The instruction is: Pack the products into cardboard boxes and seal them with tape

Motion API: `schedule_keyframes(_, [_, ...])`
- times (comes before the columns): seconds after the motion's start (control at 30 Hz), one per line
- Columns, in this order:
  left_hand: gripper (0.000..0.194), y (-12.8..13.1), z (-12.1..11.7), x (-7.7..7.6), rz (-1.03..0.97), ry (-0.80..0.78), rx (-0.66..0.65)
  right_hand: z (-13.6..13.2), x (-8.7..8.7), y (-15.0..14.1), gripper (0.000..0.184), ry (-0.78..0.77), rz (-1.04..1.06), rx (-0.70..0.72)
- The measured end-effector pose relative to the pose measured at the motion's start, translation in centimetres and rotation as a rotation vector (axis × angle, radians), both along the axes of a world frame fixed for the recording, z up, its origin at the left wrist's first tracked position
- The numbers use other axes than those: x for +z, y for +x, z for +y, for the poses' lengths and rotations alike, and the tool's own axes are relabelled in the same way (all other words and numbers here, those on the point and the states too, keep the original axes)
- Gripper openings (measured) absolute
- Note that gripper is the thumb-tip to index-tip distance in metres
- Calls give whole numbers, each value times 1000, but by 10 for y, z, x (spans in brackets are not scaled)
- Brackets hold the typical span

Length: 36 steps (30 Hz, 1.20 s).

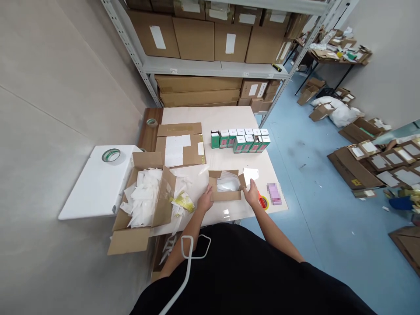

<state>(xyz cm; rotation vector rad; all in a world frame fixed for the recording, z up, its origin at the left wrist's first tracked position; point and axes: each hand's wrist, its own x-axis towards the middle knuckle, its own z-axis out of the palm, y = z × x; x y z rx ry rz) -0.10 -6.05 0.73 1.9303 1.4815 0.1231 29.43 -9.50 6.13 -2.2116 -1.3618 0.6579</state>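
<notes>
A small open cardboard box (226, 196) sits on the table in front of me, with a clear plastic bag or wrap (227, 181) inside it. My left hand (205, 199) grips the box's left side. On the opposite side, my right hand (251, 193) holds the right flap. Just beyond the right hand lies a white card or paper (250, 174). Red-handled scissors (262, 200) and a yellow tape roll (266, 202) rest close to my right wrist. Left of the box is crumpled clear and yellow packing tape (183, 201).
A large carton (167, 197) full of white packets stands at the table's left. Behind are a flattened labelled carton (192, 151) and rows of green-and-white boxes (240, 142). A tape roll (110, 155) lies on a white surface. Metal shelving (197, 66) with cartons borders the back.
</notes>
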Motion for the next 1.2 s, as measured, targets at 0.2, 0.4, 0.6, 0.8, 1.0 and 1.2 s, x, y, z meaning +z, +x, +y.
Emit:
schedule_keyframes(0.2, [86, -2, 12, 6, 0, -94, 11, -7, -15, -8, 64, -158, 240, 261])
schedule_keyframes(0.4, [48, 2, 34, 27, 96, -149, 31, -2, -20, -14, 64, -197, 270, 370])
schedule_keyframes(0.6, [57, 26, 33, 32, 170, 6, 279, 10, -22, -3, 41, -82, 176, 77])
schedule_keyframes(0.8, [102, 42, 38, 37, 193, 146, 263, 15, -28, -9, 45, -244, 3, 26])
schedule_keyframes(1.0, [91, 47, 55, 47, 185, 228, -4, 17, -28, -7, 74, -287, 2, 37])
schedule_keyframes(1.2, [61, 44, 28, 23, 206, 26, -19, 18, -33, -9, 80, -238, -5, 33])
